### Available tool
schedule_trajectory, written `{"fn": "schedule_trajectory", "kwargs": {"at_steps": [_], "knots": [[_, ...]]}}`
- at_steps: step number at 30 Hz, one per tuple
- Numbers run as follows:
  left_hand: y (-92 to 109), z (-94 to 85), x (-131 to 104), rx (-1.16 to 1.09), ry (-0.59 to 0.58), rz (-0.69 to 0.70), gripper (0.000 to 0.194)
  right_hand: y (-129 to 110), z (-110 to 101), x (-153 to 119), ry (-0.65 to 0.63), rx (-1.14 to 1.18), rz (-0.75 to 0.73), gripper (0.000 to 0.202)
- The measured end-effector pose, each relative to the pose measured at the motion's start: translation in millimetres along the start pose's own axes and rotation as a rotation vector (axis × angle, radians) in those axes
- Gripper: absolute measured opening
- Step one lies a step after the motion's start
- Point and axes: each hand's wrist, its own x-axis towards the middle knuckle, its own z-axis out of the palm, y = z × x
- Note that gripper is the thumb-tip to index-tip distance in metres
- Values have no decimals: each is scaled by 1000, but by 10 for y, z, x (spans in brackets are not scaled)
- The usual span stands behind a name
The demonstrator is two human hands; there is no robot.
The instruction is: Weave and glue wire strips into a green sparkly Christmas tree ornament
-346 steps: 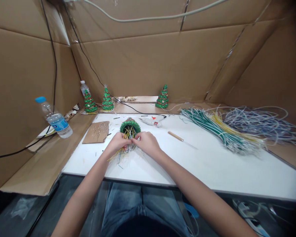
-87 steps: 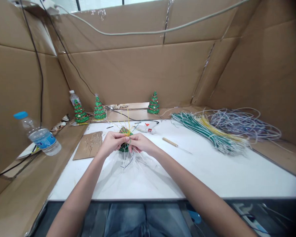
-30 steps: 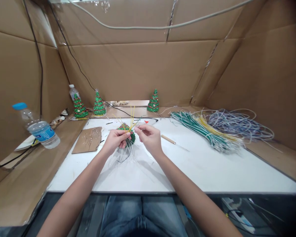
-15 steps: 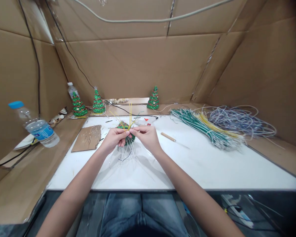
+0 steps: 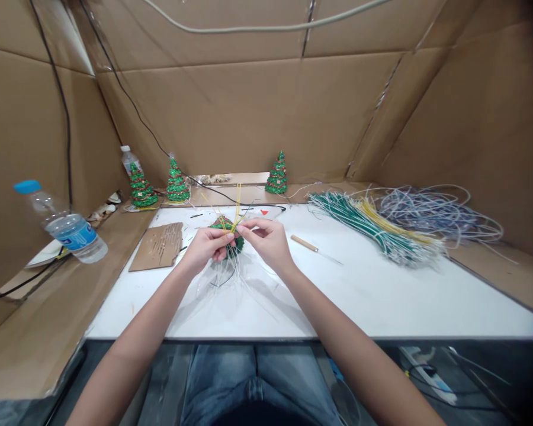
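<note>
Both hands meet above the white table, over a small green tree (image 5: 237, 242) partly hidden behind them. My left hand (image 5: 210, 244) is closed, its thumb and forefinger pinching the base of yellow strands (image 5: 238, 204) that fan upward. Close on the right, my right hand (image 5: 260, 238) is closed in a pinch at the same strands, its fingertips slightly apart from the left ones. Thin white strands (image 5: 235, 275) hang below the hands onto the table. What exactly lies between the fingertips is too small to make out.
A wooden-handled awl (image 5: 304, 243) lies right of the hands. Green and yellow wire bundles (image 5: 368, 225) and a tangled wire heap (image 5: 435, 216) are at the right. Cardboard (image 5: 157, 247) lies left, with a bottle (image 5: 77, 236) beyond. Several decorated trees (image 5: 276, 174) stand behind.
My right hand has shifted slightly right and up, opening a small gap from the left fingertips. The view has moved a little. My left hand keeps its pinch.
</note>
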Motion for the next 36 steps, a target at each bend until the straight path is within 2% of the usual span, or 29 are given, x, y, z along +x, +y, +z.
{"fn": "schedule_trajectory", "kwargs": {"at_steps": [8,15,21,30,36], "knots": [[17,14,-4,-10,2,-14,36,10,18,-13,-12,-50,-5,16],[25,3,-3,-36,-3,-21,36,41,35,-33,-75,-51,-45,15],[29,10,-3,-32,-3,-16,37,20,34,-34,-53,-132,-96,14],[6,23,-13,45,17,26,38,39,31,-27,0,-124,-18,18],[15,27,-9,33,22,21,36,38,29,-32,-30,-85,5,19]]}}
